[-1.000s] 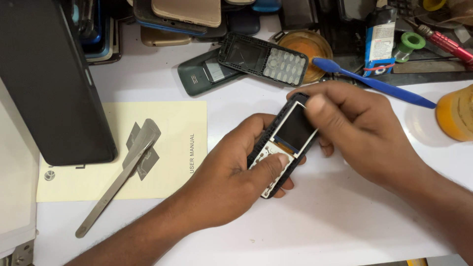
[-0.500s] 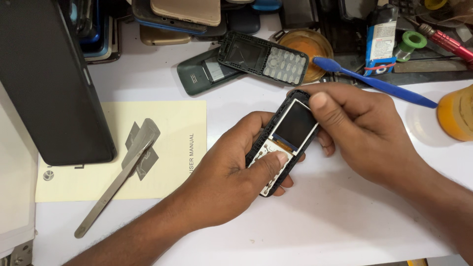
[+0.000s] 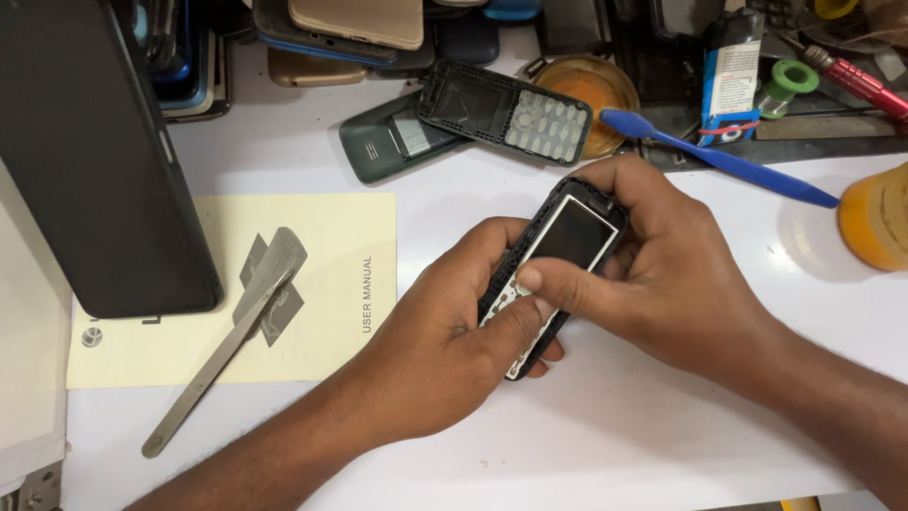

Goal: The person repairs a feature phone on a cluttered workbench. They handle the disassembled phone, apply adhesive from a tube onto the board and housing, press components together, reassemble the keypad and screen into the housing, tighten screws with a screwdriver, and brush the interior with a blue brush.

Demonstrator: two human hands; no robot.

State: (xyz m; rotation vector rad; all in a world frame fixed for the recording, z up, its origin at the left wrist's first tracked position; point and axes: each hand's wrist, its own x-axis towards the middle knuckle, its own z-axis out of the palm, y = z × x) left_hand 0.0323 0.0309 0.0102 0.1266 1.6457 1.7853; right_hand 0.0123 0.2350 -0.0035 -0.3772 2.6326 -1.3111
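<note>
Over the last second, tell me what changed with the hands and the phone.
The right hand slid its thumb from the top edge of the opened keypad phone down to just below the screen. The left hand kept cradling it. The blue toothbrush, metal pry tool and loose phone frame stayed put.

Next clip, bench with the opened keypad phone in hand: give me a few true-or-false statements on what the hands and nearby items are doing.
1. Both hands grip the opened phone. True: left hand cradles it, right hand holds its top end.
2. The metal tweezers are in the right hand. False: they lie on the yellow booklet.
3. The blue toothbrush lies on the table beyond the right hand. True.
4. The phone's keypad cover is fitted. False: the keypad front frame lies apart, beyond the hands.
</note>
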